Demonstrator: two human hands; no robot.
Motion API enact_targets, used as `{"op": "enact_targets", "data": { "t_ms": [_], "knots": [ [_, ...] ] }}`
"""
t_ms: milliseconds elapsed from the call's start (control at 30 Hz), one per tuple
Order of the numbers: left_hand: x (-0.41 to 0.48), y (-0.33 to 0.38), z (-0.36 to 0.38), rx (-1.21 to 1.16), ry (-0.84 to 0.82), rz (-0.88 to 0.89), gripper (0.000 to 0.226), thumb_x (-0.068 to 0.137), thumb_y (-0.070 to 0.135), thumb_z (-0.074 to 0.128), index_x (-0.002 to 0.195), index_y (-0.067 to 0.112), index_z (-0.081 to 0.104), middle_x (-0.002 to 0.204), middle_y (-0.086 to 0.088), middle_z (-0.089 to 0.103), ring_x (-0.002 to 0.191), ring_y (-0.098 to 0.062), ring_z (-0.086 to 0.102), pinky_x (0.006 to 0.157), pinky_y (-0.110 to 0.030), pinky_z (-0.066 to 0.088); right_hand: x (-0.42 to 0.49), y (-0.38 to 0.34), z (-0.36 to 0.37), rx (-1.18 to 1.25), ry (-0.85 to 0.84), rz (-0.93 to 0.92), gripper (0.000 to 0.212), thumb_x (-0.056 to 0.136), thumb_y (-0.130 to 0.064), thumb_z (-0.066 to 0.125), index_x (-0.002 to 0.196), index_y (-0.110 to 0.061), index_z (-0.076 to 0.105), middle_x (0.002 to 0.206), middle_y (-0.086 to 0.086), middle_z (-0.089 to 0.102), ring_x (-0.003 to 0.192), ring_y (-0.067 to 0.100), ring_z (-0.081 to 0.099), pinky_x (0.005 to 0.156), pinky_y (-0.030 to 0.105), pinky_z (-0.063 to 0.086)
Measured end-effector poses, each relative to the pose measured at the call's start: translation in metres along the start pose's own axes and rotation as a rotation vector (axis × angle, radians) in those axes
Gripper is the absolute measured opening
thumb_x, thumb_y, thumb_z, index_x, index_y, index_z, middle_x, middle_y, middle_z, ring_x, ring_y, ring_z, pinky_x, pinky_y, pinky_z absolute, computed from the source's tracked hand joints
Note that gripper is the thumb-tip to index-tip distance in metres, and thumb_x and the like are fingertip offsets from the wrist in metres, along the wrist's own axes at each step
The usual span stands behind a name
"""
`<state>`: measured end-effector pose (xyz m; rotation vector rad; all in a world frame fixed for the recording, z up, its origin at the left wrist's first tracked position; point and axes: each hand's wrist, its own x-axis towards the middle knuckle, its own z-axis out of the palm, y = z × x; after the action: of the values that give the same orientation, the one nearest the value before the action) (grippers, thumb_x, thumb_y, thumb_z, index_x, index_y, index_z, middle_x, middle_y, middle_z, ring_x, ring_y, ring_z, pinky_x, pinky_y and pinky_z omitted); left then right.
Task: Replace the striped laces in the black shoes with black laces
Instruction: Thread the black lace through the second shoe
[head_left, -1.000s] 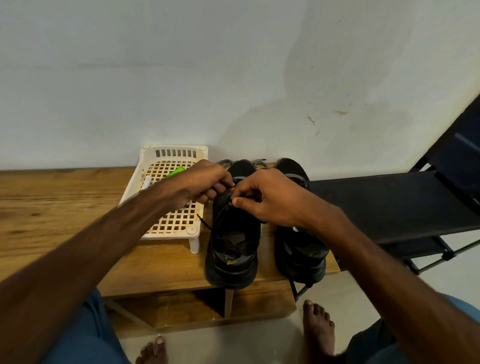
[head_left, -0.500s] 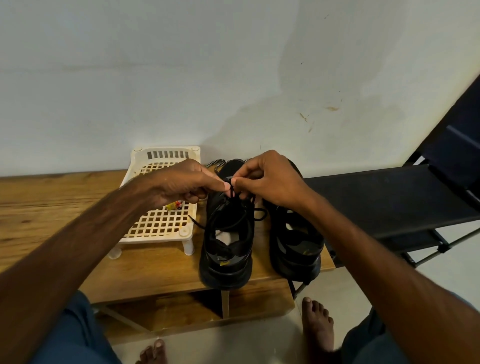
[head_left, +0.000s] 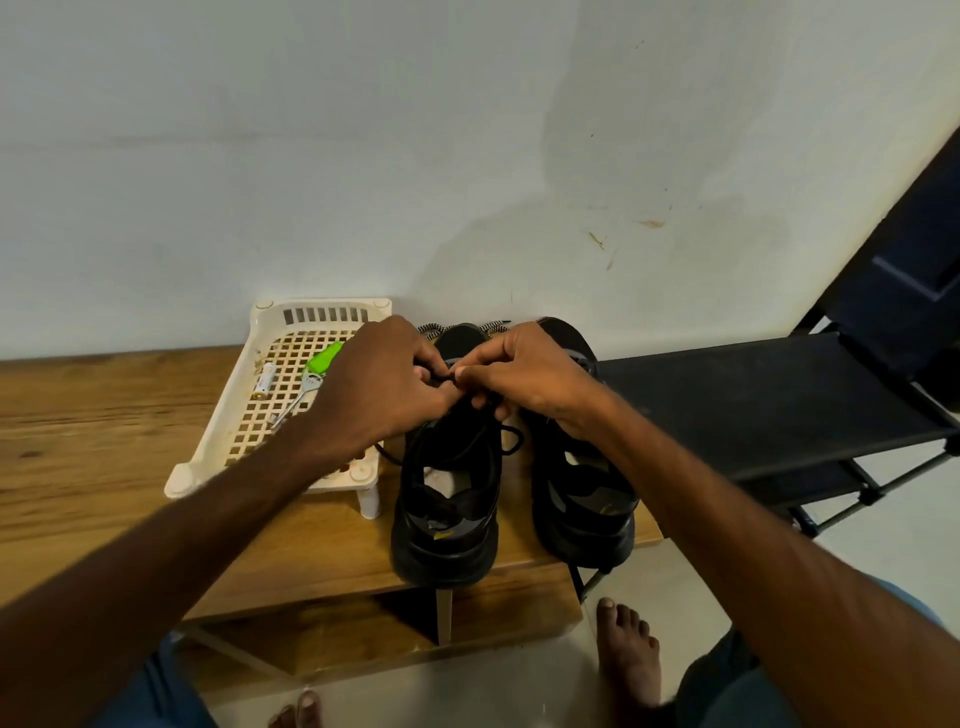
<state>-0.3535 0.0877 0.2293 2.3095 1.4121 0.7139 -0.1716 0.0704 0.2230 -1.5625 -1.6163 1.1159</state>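
Two black shoes stand side by side on a wooden table, heels toward me: the left shoe and the right shoe. My left hand and my right hand meet above the left shoe's tongue, both pinching a black lace between fingertips. Loops of that black lace hang beside the shoe's opening. Striped laces lie behind the shoes against the wall.
A cream plastic lattice tray stands left of the shoes, holding a green item, a battery and a metal tool. A black fabric rack is on the right. My bare feet are on the floor below.
Both hands stayed at the left shoe's lace; they rose slightly and pinched the lace together, then settled lower over the tongue. The view shifted a little.
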Motion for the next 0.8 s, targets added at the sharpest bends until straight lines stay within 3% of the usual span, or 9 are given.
{"op": "enact_targets", "data": {
  "t_ms": [100, 233, 333, 400, 500, 600, 667, 800],
  "knots": [
    [-0.006, 0.009, 0.004, 0.124, 0.069, -0.020, 0.017, 0.082, 0.035, 0.076, 0.095, 0.027, 0.083, 0.059, 0.014, 0.064, 0.061, -0.009, 0.062, 0.066, -0.030, 0.055, 0.001, 0.001, -0.001, 0.046, -0.010, 0.028, 0.010, 0.094, -0.014, 0.073, 0.099, -0.012, 0.081, 0.097, 0.019, 0.077, 0.074, 0.021, 0.064, 0.058, 0.025, 0.053],
    [-0.013, 0.016, 0.006, 0.297, 0.104, -0.017, 0.021, 0.089, 0.033, 0.071, 0.107, 0.028, 0.081, 0.100, 0.004, 0.077, 0.088, -0.019, 0.069, 0.079, -0.035, 0.057, 0.004, 0.004, -0.001, -0.014, 0.055, 0.008, 0.010, 0.087, -0.018, 0.082, 0.092, -0.009, 0.083, 0.085, 0.008, 0.078, 0.062, 0.008, 0.063, 0.050, 0.021, 0.049],
    [-0.014, 0.019, 0.006, 0.308, 0.106, 0.009, 0.023, 0.091, 0.031, 0.069, 0.112, 0.029, 0.079, 0.110, 0.004, 0.076, 0.095, -0.020, 0.069, 0.082, -0.035, 0.056, 0.005, 0.006, -0.003, -0.085, 0.060, -0.026, 0.014, 0.084, -0.020, 0.084, 0.093, -0.008, 0.082, 0.085, 0.008, 0.079, 0.066, 0.010, 0.068, 0.059, 0.022, 0.054],
    [-0.014, 0.019, 0.004, 0.293, 0.094, 0.013, 0.023, 0.092, 0.032, 0.069, 0.113, 0.030, 0.079, 0.111, 0.004, 0.076, 0.095, -0.020, 0.068, 0.084, -0.037, 0.056, 0.005, 0.005, -0.004, -0.139, 0.058, -0.069, 0.014, 0.085, -0.018, 0.083, 0.095, -0.010, 0.082, 0.089, 0.005, 0.079, 0.076, 0.008, 0.070, 0.077, 0.024, 0.059],
    [-0.012, 0.016, 0.001, 0.216, 0.083, -0.011, 0.020, 0.089, 0.029, 0.073, 0.107, 0.027, 0.081, 0.102, 0.002, 0.076, 0.090, -0.018, 0.068, 0.083, -0.038, 0.056, 0.004, 0.001, -0.003, -0.195, -0.004, -0.100, 0.013, 0.090, -0.014, 0.078, 0.101, -0.008, 0.080, 0.096, 0.006, 0.078, 0.085, 0.008, 0.071, 0.088, 0.026, 0.059],
    [-0.009, 0.011, 0.001, 0.044, 0.057, -0.072, 0.018, 0.083, 0.020, 0.076, 0.100, 0.021, 0.083, 0.072, 0.008, 0.068, 0.073, -0.016, 0.065, 0.079, -0.036, 0.058, 0.003, -0.002, -0.001, -0.214, -0.057, -0.087, 0.014, 0.095, -0.010, 0.071, 0.105, -0.004, 0.078, 0.102, 0.007, 0.077, 0.098, 0.017, 0.072, 0.097, 0.030, 0.056],
    [-0.008, 0.009, 0.003, 0.006, 0.062, -0.080, 0.018, 0.082, 0.017, 0.076, 0.098, 0.020, 0.083, 0.060, 0.014, 0.058, 0.064, -0.014, 0.060, 0.076, -0.035, 0.058, 0.001, -0.004, -0.001, -0.216, -0.064, -0.088, 0.014, 0.096, -0.009, 0.069, 0.105, -0.003, 0.078, 0.100, 0.007, 0.076, 0.097, 0.017, 0.071, 0.098, 0.033, 0.055],
    [-0.007, 0.005, 0.002, 0.008, 0.049, -0.022, 0.018, 0.083, 0.021, 0.078, 0.099, 0.024, 0.083, 0.068, 0.011, 0.069, 0.069, -0.011, 0.066, 0.074, -0.031, 0.056, -0.001, -0.003, 0.000, -0.184, -0.044, -0.062, 0.015, 0.097, -0.008, 0.068, 0.105, 0.000, 0.078, 0.104, 0.012, 0.077, 0.103, 0.022, 0.072, 0.102, 0.037, 0.055]
  ]
}}
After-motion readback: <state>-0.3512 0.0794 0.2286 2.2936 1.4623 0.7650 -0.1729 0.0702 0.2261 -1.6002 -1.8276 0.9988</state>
